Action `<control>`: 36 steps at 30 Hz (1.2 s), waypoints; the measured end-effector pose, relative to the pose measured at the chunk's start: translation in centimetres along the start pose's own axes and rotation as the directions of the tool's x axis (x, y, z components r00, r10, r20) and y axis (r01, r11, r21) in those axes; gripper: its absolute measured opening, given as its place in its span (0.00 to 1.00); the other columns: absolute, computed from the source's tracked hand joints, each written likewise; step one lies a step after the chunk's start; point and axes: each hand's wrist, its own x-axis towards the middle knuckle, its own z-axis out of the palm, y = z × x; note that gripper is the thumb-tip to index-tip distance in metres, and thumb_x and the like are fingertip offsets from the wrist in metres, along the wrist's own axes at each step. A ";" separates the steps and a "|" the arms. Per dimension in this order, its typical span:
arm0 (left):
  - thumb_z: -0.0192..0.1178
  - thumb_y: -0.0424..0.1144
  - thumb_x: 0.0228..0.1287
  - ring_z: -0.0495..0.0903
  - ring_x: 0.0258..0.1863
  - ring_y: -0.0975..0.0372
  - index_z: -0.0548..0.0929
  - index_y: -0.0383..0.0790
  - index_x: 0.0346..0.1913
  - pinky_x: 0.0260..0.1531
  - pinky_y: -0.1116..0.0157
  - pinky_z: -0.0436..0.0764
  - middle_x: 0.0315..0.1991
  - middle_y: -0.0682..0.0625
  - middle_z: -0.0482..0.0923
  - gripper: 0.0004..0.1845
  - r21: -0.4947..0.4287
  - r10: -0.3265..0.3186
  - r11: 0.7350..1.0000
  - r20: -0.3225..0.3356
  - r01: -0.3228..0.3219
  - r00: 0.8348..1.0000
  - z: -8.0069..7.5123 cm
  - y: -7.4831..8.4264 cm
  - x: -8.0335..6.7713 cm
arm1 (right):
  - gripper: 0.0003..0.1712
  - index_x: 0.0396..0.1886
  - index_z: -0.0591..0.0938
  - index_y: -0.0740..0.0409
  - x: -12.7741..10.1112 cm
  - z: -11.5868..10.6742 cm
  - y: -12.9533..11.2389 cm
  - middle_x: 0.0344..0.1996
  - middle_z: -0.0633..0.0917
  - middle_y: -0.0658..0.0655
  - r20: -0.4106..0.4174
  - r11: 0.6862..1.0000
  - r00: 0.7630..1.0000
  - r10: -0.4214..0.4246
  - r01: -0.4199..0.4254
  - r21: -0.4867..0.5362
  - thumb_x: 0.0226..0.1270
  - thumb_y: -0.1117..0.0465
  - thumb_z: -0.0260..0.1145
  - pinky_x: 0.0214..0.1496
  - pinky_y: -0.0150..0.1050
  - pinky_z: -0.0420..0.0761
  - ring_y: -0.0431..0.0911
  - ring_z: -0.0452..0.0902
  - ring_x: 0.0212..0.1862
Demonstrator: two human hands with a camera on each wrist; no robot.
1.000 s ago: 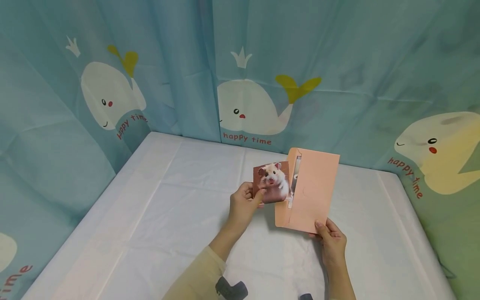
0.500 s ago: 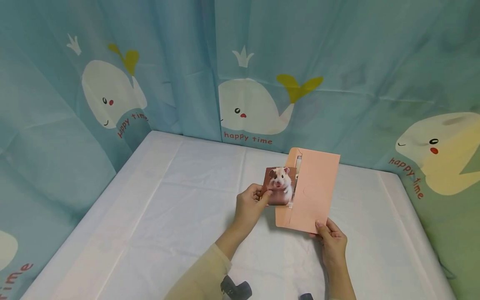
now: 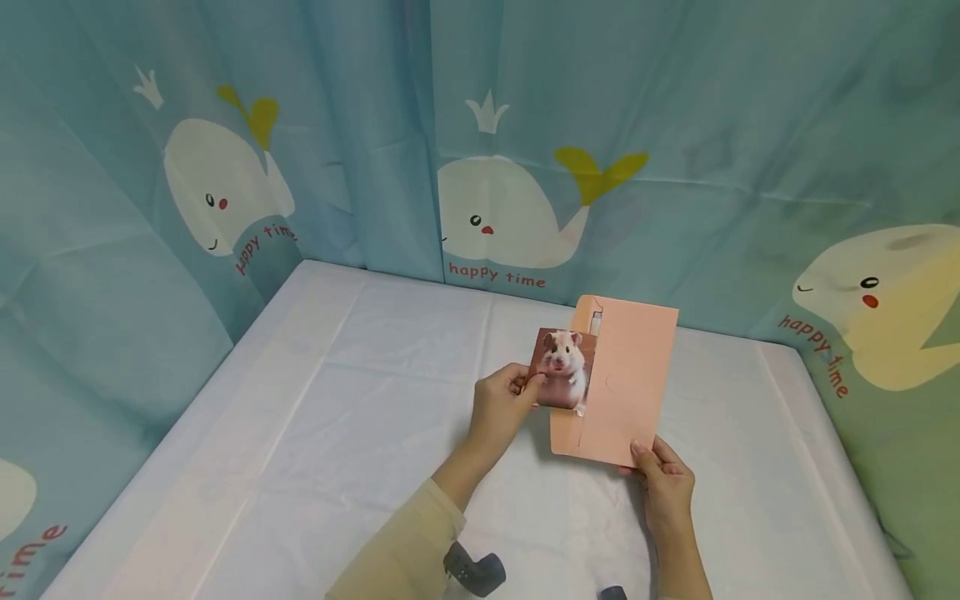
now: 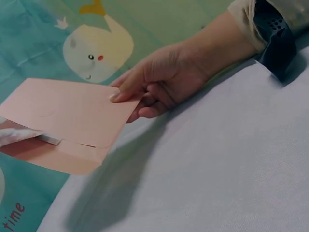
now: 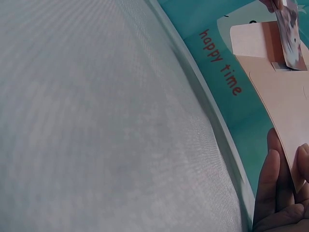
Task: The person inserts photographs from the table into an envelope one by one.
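In the head view my left hand (image 3: 501, 408) pinches a photo card (image 3: 561, 371) of a hamster by its left edge, thumb in front. The card's right edge is at the opening of a pink envelope (image 3: 633, 379), over the unfolded flap. My right hand (image 3: 663, 479) grips the envelope's lower right corner, thumb on the front and fingers behind. A strip of another card (image 3: 597, 323) shows in the opening above the photo. From the right wrist, the photo card (image 5: 290, 36) stands with its end in the envelope mouth; how deep is hidden.
A white cloth covers the table (image 3: 337, 433) below both hands. Blue-green curtains (image 3: 375, 125) with whale prints hang along the back and sides. Dark wrist-camera mounts (image 3: 475, 571) are at the lower edge, near the sleeves.
My left hand has moved right with the hamster card, bringing its right edge to the envelope's opening and covering more of the card strip there. The right hand and envelope stay nearly still.
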 end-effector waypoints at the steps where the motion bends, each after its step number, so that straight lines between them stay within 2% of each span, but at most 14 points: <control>1: 0.64 0.30 0.59 0.78 0.14 0.62 0.81 0.29 0.27 0.17 0.74 0.79 0.16 0.44 0.77 0.06 0.002 -0.005 1.000 0.002 0.005 1.000 0.0 0.0 0.0 | 0.14 0.37 0.85 0.46 0.0 0.0 0.0 0.25 0.87 0.47 -0.005 1.000 1.000 0.002 -0.002 -0.003 0.64 0.71 0.62 0.25 0.29 0.81 0.39 0.82 0.22; 9: 0.64 0.32 0.60 0.78 0.14 0.63 0.82 0.30 0.29 0.17 0.74 0.79 0.16 0.45 0.77 0.07 0.024 -0.010 1.000 0.024 0.009 1.000 -0.1 0.1 0.3 | 0.15 0.36 0.85 0.47 -0.1 0.1 0.0 0.25 0.87 0.48 -0.004 1.000 1.000 -0.008 0.008 0.027 0.64 0.72 0.62 0.24 0.29 0.81 0.39 0.82 0.22; 14: 0.64 0.35 0.60 0.78 0.14 0.64 0.83 0.31 0.31 0.16 0.76 0.77 0.17 0.46 0.78 0.07 0.084 0.041 0.996 0.017 -0.042 0.999 -0.6 -0.1 0.7 | 0.16 0.36 0.86 0.48 -0.2 0.2 -0.1 0.25 0.88 0.49 0.014 0.999 1.000 -0.007 0.007 0.047 0.64 0.74 0.61 0.24 0.29 0.81 0.39 0.82 0.22; 18: 0.64 0.34 0.60 0.77 0.14 0.64 0.83 0.31 0.32 0.16 0.76 0.75 0.18 0.47 0.78 0.07 0.127 0.093 0.987 0.016 -0.095 0.996 -1.1 -0.1 1.0 | 0.16 0.36 0.86 0.47 -0.1 0.2 -0.1 0.25 0.87 0.48 0.010 1.000 1.000 -0.005 0.005 0.014 0.64 0.73 0.61 0.24 0.29 0.81 0.39 0.82 0.22; 21: 0.64 0.34 0.60 0.76 0.15 0.64 0.83 0.31 0.33 0.16 0.76 0.72 0.18 0.47 0.78 0.07 0.153 0.103 0.983 0.021 -0.105 0.994 -1.2 -0.1 1.3 | 0.16 0.35 0.85 0.46 -0.1 0.2 -0.1 0.25 0.87 0.47 0.000 1.000 1.000 0.004 -0.004 -0.007 0.64 0.72 0.61 0.25 0.29 0.81 0.39 0.82 0.23; 24: 0.64 0.34 0.60 0.75 0.16 0.65 0.84 0.31 0.34 0.15 0.76 0.70 0.19 0.48 0.77 0.07 0.176 0.106 0.978 0.022 -0.108 0.994 -1.4 0.0 1.4 | 0.15 0.35 0.86 0.46 -0.1 0.2 -0.2 0.26 0.87 0.48 0.014 1.000 1.000 0.005 -0.005 0.012 0.64 0.73 0.62 0.25 0.29 0.81 0.39 0.82 0.23; 30: 0.63 0.35 0.61 0.73 0.19 0.65 0.84 0.31 0.35 0.18 0.75 0.70 0.22 0.47 0.78 0.08 0.229 0.157 0.960 0.031 -0.160 0.987 -1.5 -0.1 1.4 | 0.16 0.36 0.86 0.49 -0.2 0.2 -0.2 0.26 0.88 0.49 0.061 0.998 0.998 -0.022 0.018 0.061 0.64 0.75 0.60 0.25 0.29 0.81 0.39 0.83 0.23; 36: 0.63 0.35 0.60 0.73 0.21 0.65 0.84 0.31 0.36 0.19 0.75 0.71 0.24 0.47 0.79 0.08 0.227 0.180 0.957 0.030 -0.182 0.983 -1.2 -0.2 1.2 | 0.15 0.36 0.86 0.46 -0.1 0.0 -0.1 0.26 0.88 0.48 0.028 1.000 1.000 0.007 -0.007 0.013 0.64 0.72 0.62 0.25 0.29 0.81 0.39 0.82 0.22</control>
